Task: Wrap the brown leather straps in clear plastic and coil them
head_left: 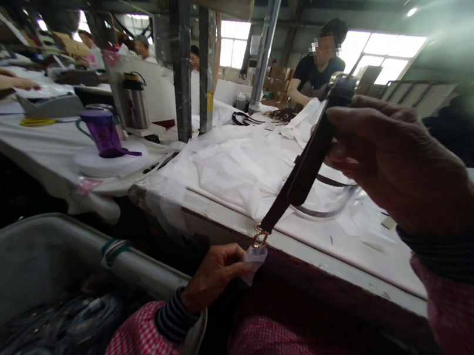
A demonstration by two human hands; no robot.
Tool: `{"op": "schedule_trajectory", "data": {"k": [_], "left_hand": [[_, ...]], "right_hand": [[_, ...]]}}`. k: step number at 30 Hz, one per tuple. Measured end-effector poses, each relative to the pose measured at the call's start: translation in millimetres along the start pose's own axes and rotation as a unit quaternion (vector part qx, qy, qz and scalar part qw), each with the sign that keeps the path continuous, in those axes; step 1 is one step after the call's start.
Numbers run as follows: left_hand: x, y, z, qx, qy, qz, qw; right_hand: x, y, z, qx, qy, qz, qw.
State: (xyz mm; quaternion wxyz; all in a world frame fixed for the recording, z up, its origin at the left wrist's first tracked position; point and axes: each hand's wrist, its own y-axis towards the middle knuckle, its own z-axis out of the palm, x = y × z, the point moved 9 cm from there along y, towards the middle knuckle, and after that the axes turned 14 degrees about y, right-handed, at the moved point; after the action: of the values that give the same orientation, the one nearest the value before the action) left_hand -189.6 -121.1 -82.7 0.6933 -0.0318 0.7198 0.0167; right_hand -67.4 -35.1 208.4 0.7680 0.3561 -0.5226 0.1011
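A dark brown strap [310, 167] is stretched slantwise between my two hands, above the table's front edge. My right hand [399, 159] is closed around its upper end, close to a metal buckle [344, 81]. At the lower end hangs a gold-coloured metal clasp [261, 237], with a small piece of thin translucent wrapping [257, 259] at it. Thumb and fingers of my left hand [220, 272] pinch this wrapping just below the clasp. Behind the strap, a dark loop [331, 211] curves over the table; whether it belongs to the same strap I cannot tell.
White sheets [235, 166] cover the table [342, 256]. At lower left stands a large grey bin [49, 235] with coiled, plastic-wrapped straps [84, 319]. A purple cup [100, 129] and a steel flask [136, 103] stand on the left table. Metal posts [182, 67] rise behind. A co-worker [315, 74] works opposite.
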Motion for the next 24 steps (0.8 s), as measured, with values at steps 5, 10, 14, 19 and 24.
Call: {"op": "schedule_trajectory", "data": {"k": [5,10,14,19,24], "left_hand": [[-4.4,0.2,-1.1,-0.009,-0.017,-0.001,1.000],[-11.8,5.6,-5.7,-0.025,0.011,0.000,1.000],[-18.4,8.5,-6.5,-0.030,0.009,0.008,0.999],[-46.1,4.8,-7.6,0.004,0.003,0.032,0.999],[-67.1,6.5,-13.2,0.003,-0.064,0.068,0.996]], "right_hand": [[-4.9,-0.2,-2.0,0.011,0.004,0.006,1.000],[-6.9,1.5,-1.0,0.009,0.010,0.008,1.000],[-7.9,2.0,-0.7,0.007,0.008,0.008,1.000],[-10.8,4.1,-7.8,-0.006,0.011,0.014,1.000],[-9.3,14.2,-17.4,-0.032,0.077,0.032,0.996]]}}
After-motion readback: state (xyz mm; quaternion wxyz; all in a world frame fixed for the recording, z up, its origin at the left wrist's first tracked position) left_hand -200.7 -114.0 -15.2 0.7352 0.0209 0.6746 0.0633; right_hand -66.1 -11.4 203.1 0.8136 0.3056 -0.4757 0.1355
